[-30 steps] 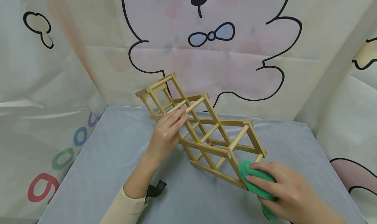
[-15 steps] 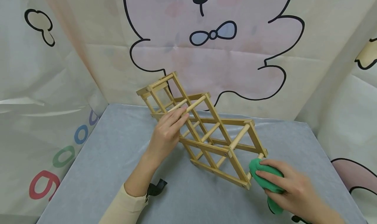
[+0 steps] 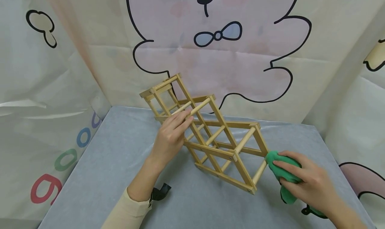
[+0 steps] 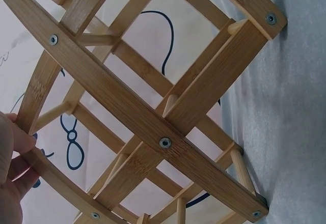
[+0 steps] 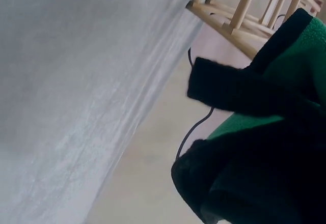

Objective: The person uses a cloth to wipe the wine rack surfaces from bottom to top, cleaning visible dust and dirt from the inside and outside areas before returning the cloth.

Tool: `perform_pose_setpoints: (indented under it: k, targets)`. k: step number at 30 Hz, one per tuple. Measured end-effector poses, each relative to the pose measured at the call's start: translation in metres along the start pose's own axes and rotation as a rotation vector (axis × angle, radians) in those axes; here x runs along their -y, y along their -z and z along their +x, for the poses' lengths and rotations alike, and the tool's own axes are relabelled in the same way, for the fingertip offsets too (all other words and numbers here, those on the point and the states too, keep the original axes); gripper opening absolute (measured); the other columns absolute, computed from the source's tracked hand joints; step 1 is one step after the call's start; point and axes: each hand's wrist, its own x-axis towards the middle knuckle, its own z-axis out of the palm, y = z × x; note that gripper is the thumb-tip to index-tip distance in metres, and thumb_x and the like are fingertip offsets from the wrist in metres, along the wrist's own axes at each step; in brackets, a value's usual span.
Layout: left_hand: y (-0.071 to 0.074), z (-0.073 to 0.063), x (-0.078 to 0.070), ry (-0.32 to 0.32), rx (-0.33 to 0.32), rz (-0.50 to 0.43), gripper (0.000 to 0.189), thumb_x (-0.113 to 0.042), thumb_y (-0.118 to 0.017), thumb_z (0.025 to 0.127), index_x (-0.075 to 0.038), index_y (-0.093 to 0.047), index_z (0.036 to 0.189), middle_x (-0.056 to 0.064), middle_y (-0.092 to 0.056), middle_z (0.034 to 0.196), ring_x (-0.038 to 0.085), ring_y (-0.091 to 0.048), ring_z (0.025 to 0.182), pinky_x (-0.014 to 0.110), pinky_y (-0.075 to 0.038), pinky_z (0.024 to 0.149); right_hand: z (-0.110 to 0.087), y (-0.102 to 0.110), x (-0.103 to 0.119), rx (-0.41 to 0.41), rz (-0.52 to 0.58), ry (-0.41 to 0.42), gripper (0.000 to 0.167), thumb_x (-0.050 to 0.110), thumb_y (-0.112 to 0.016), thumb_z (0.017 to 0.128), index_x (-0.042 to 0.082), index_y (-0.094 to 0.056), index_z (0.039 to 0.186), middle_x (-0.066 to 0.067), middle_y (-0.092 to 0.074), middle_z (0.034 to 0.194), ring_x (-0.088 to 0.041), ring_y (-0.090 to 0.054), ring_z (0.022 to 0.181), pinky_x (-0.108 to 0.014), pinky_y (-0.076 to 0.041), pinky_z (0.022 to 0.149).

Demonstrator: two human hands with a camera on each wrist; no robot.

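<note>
A wooden lattice rack [image 3: 209, 150] of flat slats and round dowels stands tilted at mid-table, its left end higher. My left hand [image 3: 168, 137] holds it near the upper middle; in the left wrist view the fingers [image 4: 23, 137] grip a slat of the rack [image 4: 107, 90]. With my right hand [image 3: 312, 177] I hold a bunched green cloth [image 3: 281, 167] against the rack's right end, at the far end of its lowest dowel [image 3: 260, 171]. The right wrist view has the green cloth [image 5: 313, 48] mostly in shadow, and the fingers are hidden there.
A blue-grey cloth covers the table [image 3: 120, 162]. Printed fabric walls [image 3: 255, 55] enclose the back and both sides. A black strap [image 3: 160, 192] hangs at the left wrist, and another dark strap [image 5: 224, 84] crosses the right wrist view.
My right hand has moved the green cloth rightward and away from me, from the near lower corner along the end dowel to its far end. The left hand and rack have stayed put.
</note>
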Motion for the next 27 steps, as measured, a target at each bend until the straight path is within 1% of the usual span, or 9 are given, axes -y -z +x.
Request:
perform_pose_setpoints:
  k: [3, 8, 10, 12, 15, 18, 22, 24, 27]
  targets:
    - [-0.001, 0.0, 0.0, 0.002, -0.008, 0.0, 0.033, 0.018, -0.07, 0.09, 0.005, -0.076, 0.119, 0.021, -0.069, 0.133, 0.04, -0.067, 0.118, 0.047, -0.057, 0.103, -0.002, 0.002, -0.006, -0.009, -0.005, -0.025, 0.059, 0.057, -0.055, 0.103, 0.005, -0.082, 0.102, -0.02, -0.07, 0.113, 0.007, -0.053, 0.121, -0.003, -0.043, 0.097]
    - [-0.001, 0.0, -0.001, 0.012, -0.008, -0.009, 0.033, 0.015, -0.063, 0.089, 0.007, -0.076, 0.119, 0.022, -0.069, 0.131, 0.039, -0.067, 0.119, 0.047, -0.057, 0.104, -0.005, 0.006, -0.018, -0.02, -0.03, -0.064, 0.063, 0.06, -0.055, 0.101, 0.004, -0.082, 0.1, -0.02, -0.07, 0.112, 0.01, -0.052, 0.12, -0.001, -0.044, 0.092]
    - [0.0, 0.002, -0.002, 0.007, -0.015, -0.007, 0.034, 0.013, -0.062, 0.088, 0.007, -0.076, 0.119, 0.023, -0.07, 0.13, 0.039, -0.068, 0.119, 0.048, -0.057, 0.103, -0.005, 0.007, -0.023, -0.024, -0.029, -0.069, 0.063, 0.06, -0.055, 0.1, 0.003, -0.082, 0.099, -0.02, -0.07, 0.112, 0.01, -0.053, 0.119, -0.001, -0.043, 0.092]
    - [0.0, 0.007, -0.003, -0.001, -0.018, 0.009, 0.032, 0.008, -0.063, 0.09, 0.007, -0.076, 0.119, 0.023, -0.07, 0.129, 0.039, -0.068, 0.118, 0.047, -0.058, 0.102, -0.005, 0.009, -0.027, -0.024, -0.035, -0.071, 0.062, 0.06, -0.056, 0.1, 0.003, -0.082, 0.1, -0.02, -0.07, 0.112, 0.011, -0.053, 0.118, -0.001, -0.043, 0.091]
    - [0.001, 0.017, -0.005, -0.021, -0.009, 0.062, 0.029, 0.003, -0.064, 0.093, 0.005, -0.076, 0.119, 0.021, -0.071, 0.128, 0.038, -0.07, 0.115, 0.046, -0.059, 0.1, -0.004, 0.013, -0.03, -0.012, -0.046, -0.082, 0.061, 0.06, -0.056, 0.1, 0.005, -0.082, 0.102, -0.018, -0.07, 0.114, 0.011, -0.052, 0.117, 0.0, -0.042, 0.091]
    - [0.0, 0.029, -0.007, -0.037, 0.023, 0.128, 0.025, -0.001, -0.064, 0.095, 0.002, -0.077, 0.116, 0.019, -0.072, 0.128, 0.036, -0.07, 0.113, 0.045, -0.06, 0.098, -0.003, 0.018, -0.03, 0.018, -0.068, -0.104, 0.061, 0.062, -0.055, 0.1, 0.007, -0.082, 0.104, -0.015, -0.069, 0.116, 0.012, -0.051, 0.116, 0.0, -0.042, 0.091]
    - [-0.003, 0.043, -0.008, -0.068, 0.074, 0.208, 0.022, -0.001, -0.064, 0.093, -0.001, -0.079, 0.108, 0.019, -0.073, 0.125, 0.035, -0.071, 0.11, 0.045, -0.061, 0.093, -0.001, 0.021, -0.032, 0.039, -0.079, -0.132, 0.062, 0.063, -0.054, 0.099, 0.008, -0.082, 0.105, -0.014, -0.069, 0.118, 0.012, -0.05, 0.118, -0.001, -0.042, 0.091]
    - [-0.006, 0.047, -0.007, -0.086, 0.097, 0.254, 0.022, 0.001, -0.065, 0.091, -0.002, -0.08, 0.106, 0.018, -0.074, 0.123, 0.035, -0.071, 0.107, 0.045, -0.062, 0.09, -0.002, 0.023, -0.033, 0.038, -0.084, -0.143, 0.062, 0.063, -0.054, 0.099, 0.008, -0.082, 0.105, -0.014, -0.069, 0.119, 0.013, -0.049, 0.119, -0.001, -0.042, 0.089]
    - [-0.01, 0.052, -0.009, -0.117, 0.126, 0.35, 0.02, 0.002, -0.066, 0.089, -0.003, -0.08, 0.103, 0.016, -0.075, 0.12, 0.034, -0.072, 0.103, 0.043, -0.064, 0.085, -0.002, 0.024, -0.037, 0.04, -0.097, -0.157, 0.064, 0.064, -0.053, 0.099, 0.007, -0.082, 0.105, -0.012, -0.068, 0.12, 0.014, -0.048, 0.119, -0.001, -0.043, 0.086]
